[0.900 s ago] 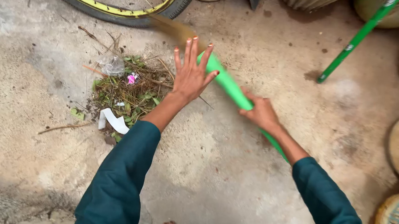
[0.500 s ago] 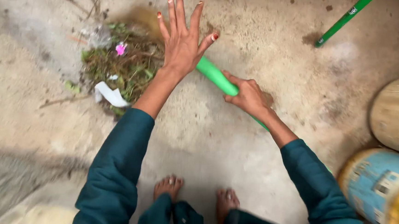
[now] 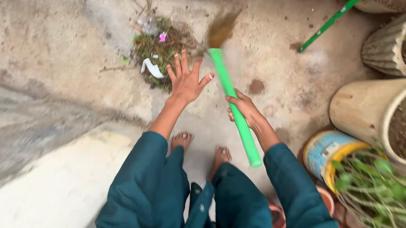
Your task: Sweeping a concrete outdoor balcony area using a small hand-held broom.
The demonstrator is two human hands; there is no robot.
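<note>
Concrete floor [image 3: 72, 101]: rough and stained; everything below is placed relative to the litter pile lying on it.
Ribbed pots [image 3: 381, 45]: well right of the litter pile, the nearer pale one lying beside a blue and yellow tin [image 3: 325, 152]; a wide back-swing could knock them.
Potted plant [image 3: 381, 186]: far to the lower right of the pile, its stems near the person's right sleeve; leaves could be snagged by the elbow.
Broom [image 3: 234, 106]: its green handle slants from just right of the pile down towards the feet; the brown bristle head [image 3: 220, 28] is blurred at the pile's upper right edge. A fast stroke is judged likely to scatter light scraps instead of gathering them.
Litter pile [image 3: 162, 50]: twigs, green leaves, a pink scrap and a white paper strip [image 3: 150, 69] at its lower edge; loose pieces could be flicked out across the floor.
Green stick [image 3: 328, 24]: well right of the pile, lying free; it could be struck by the bristles.
Left hand [image 3: 185, 80]: fingers spread, nothing held, hovering at the pile's lower right edge; it sits close to the broom's path and could be hit.
Right hand [image 3: 244, 109]: closed round the handle mid-length, lower right of the pile; a one-handed hold could let the handle twist.
Bare feet [image 3: 201, 146]: below the pile; sharp twigs could be stepped on.
</note>
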